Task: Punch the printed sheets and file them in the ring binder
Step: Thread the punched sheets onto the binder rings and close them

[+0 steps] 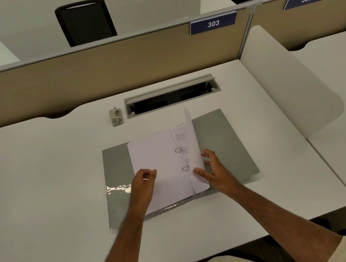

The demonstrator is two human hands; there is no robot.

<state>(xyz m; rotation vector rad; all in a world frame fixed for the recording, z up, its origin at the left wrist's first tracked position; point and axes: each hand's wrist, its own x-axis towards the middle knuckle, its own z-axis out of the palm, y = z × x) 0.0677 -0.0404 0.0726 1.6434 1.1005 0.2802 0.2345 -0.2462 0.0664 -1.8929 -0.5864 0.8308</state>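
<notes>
A grey ring binder (227, 138) lies open on the white desk. White printed sheets (155, 153) lie on its left half, threaded on two metal rings (179, 149). One sheet (193, 141) stands curled up over the rings, with text showing beneath it. My right hand (213, 169) is spread behind that raised sheet, with the thumb at its lower edge. My left hand (145, 179) rests on the flat stack with the fingers curled in. A small grey hole punch (115, 116) stands behind the binder to the left.
An open cable tray (171, 95) is set into the desk behind the binder. A beige partition (99, 68) with a "303" sign (213, 23) closes the back. A white side divider (289, 83) stands at the right.
</notes>
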